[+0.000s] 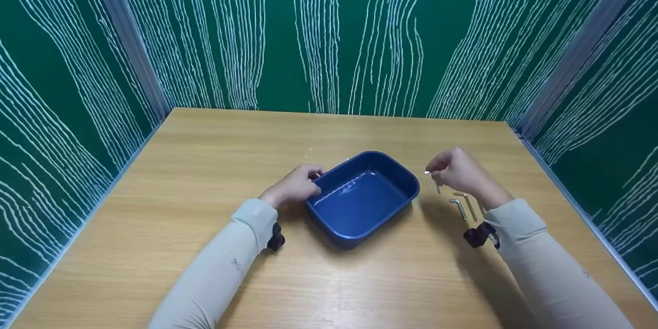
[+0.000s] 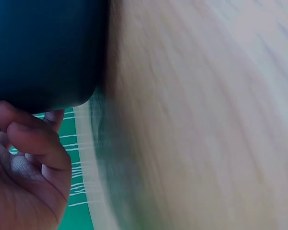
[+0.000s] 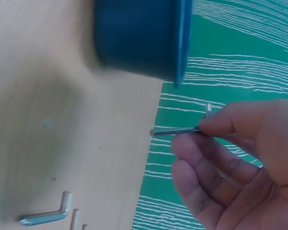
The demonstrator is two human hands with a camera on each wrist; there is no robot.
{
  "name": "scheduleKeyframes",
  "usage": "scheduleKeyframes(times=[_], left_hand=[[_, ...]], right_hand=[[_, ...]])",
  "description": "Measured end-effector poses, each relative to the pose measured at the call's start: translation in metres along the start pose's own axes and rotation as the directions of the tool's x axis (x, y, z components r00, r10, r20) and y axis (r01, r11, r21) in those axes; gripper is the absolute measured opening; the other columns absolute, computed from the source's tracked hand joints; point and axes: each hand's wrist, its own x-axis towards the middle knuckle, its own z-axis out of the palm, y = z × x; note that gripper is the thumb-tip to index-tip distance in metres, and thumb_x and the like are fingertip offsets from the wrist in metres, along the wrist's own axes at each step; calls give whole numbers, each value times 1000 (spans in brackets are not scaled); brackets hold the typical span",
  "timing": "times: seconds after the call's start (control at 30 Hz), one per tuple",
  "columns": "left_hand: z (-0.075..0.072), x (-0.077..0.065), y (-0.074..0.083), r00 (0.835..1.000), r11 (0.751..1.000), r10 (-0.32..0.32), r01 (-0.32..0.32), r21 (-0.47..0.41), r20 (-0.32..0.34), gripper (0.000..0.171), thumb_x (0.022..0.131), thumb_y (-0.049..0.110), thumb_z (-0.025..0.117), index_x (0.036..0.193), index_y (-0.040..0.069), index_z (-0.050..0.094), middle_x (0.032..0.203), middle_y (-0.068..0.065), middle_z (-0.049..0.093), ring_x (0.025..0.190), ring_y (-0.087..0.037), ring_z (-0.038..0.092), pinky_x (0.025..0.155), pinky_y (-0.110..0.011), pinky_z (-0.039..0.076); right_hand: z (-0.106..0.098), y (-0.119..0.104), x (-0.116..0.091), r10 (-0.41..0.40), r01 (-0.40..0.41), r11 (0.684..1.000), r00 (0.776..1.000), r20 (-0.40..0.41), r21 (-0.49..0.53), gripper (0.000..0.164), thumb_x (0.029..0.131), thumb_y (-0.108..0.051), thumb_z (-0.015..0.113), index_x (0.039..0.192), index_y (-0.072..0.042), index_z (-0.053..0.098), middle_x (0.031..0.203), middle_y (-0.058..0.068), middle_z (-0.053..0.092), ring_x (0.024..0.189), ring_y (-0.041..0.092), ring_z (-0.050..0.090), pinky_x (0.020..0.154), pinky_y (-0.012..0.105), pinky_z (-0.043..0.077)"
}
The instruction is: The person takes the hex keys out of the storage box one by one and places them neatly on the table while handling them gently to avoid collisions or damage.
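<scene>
A dark blue rectangular bin (image 1: 362, 205) stands at an angle on the wooden table, its visible inside holding nothing. My left hand (image 1: 294, 186) grips the bin at its left end; the left wrist view has its curled fingers (image 2: 36, 139) against the bin's outer wall. To the right of the bin, my right hand (image 1: 460, 172) pinches a small metal hex key (image 3: 175, 131) between thumb and fingertips, above the table and apart from the bin. Below that hand lie more L-shaped hex keys: a greenish one (image 1: 459, 209) and a brownish one (image 1: 468, 205); another is partly hidden by the wrist.
The wooden table (image 1: 216, 159) ends at a back edge against green walls (image 1: 280, 36) with white wavy lines. Grey posts (image 1: 131, 36) stand at the corners. Small pale specks lie behind the bin.
</scene>
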Motion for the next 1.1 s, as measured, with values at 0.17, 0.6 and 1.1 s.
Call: scheduleKeyframes(times=[0.17,0.6,1.1], left_hand=[[-4,-2,-1,999,997,-26,28,-70,31,35,91,-3,59,123,2,73,115,-11,67,101,-21,62,81,-27,54],[-6,-3,0,997,993,-75,75,-89,6,32,97,11,65,127,7,76,122,-12,72,103,-22,66,86,-30,59],[-8,-5,1,996,997,-36,31,-66,-80,34,107,35,66,124,8,77,121,-9,75,115,-24,65,107,-41,52]], right_hand=[[1,8,-4,87,-88,996,994,65,8,22,96,1,66,115,7,75,113,27,77,82,19,74,75,35,63],[7,31,-11,170,-170,985,974,148,-6,18,95,0,67,110,8,75,98,20,78,75,19,71,69,31,61],[20,53,-19,209,-193,975,965,161,-109,11,93,-2,66,90,0,76,69,6,68,60,18,62,53,31,50]])
